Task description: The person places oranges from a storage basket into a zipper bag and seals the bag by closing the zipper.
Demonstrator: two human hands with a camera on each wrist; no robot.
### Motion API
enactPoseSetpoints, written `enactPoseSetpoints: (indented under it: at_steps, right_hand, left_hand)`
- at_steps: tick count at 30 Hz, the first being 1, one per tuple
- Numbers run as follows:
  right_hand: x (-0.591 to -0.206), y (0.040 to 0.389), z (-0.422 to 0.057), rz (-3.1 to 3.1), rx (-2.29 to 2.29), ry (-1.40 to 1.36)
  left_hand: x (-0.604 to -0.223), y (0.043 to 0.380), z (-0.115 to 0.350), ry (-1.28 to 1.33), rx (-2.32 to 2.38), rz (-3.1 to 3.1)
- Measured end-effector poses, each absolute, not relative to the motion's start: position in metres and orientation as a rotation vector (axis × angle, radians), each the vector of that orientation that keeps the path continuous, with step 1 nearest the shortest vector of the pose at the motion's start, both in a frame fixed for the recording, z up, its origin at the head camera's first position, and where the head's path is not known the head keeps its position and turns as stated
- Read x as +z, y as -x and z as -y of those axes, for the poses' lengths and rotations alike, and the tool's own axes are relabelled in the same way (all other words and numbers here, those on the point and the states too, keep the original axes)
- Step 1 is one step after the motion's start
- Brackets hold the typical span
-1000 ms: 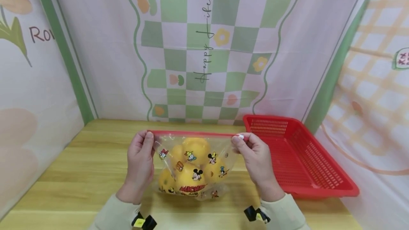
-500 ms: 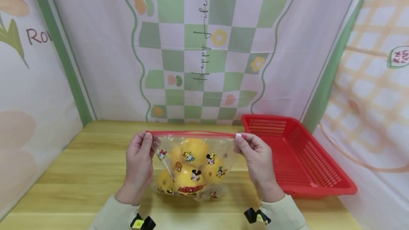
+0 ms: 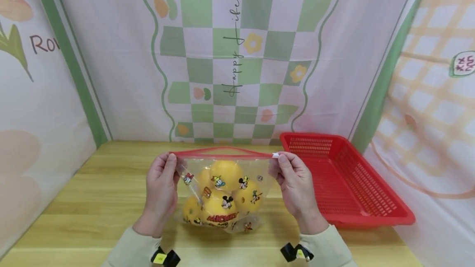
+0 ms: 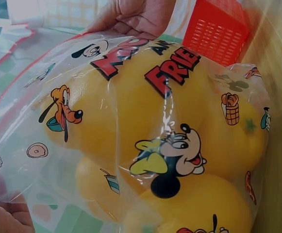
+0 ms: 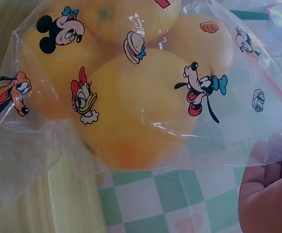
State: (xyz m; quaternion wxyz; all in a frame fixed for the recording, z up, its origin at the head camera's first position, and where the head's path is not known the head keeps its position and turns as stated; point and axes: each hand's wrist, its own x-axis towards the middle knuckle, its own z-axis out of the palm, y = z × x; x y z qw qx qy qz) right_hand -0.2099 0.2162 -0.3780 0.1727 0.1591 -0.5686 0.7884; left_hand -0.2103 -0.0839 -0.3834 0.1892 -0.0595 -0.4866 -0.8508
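A clear zip bag with a red top strip and cartoon prints stands over the table. Several yellow-orange round fruits are inside it. My left hand pinches the strip's left end between thumb and fingers. The right hand pinches the right end, at the small white slider. Between the hands, the two red edges bow apart in the middle. In the left wrist view, green star-shaped marks show on the fruits. The right wrist view has part of the right hand beside the bag.
To the right stands a red plastic basket with slatted walls, close to the right hand. A light wood table lies beneath. Printed cloth hangs behind and at both sides.
The bag's red top edges, together one second ago, now stand apart in the middle. Both hands keep their hold at the corners. The head view has shifted slightly.
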Motion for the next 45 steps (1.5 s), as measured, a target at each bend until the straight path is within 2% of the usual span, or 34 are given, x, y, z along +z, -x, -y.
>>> enactPoseSetpoints:
  at_steps: [19, 27, 35, 45]
  right_hand:
    - [-0.381, 0.212, -0.217, 1.491, 2.509, -0.714]
    - [-0.381, 0.212, -0.215, 1.473, 2.539, -0.709]
    - [-0.382, 0.212, -0.214, 1.474, 2.536, -0.681]
    - [-0.382, 0.212, -0.213, 1.463, 2.542, -0.681]
  left_hand:
    - [-0.385, 0.213, 0.086, 0.245, -2.360, 1.462]
    - [-0.381, 0.212, 0.092, 0.288, -2.245, 1.587]
    - [-0.363, 0.202, 0.100, 0.337, -1.881, 1.788]
    - [-0.328, 0.182, 0.083, 0.606, -1.001, 1.879]
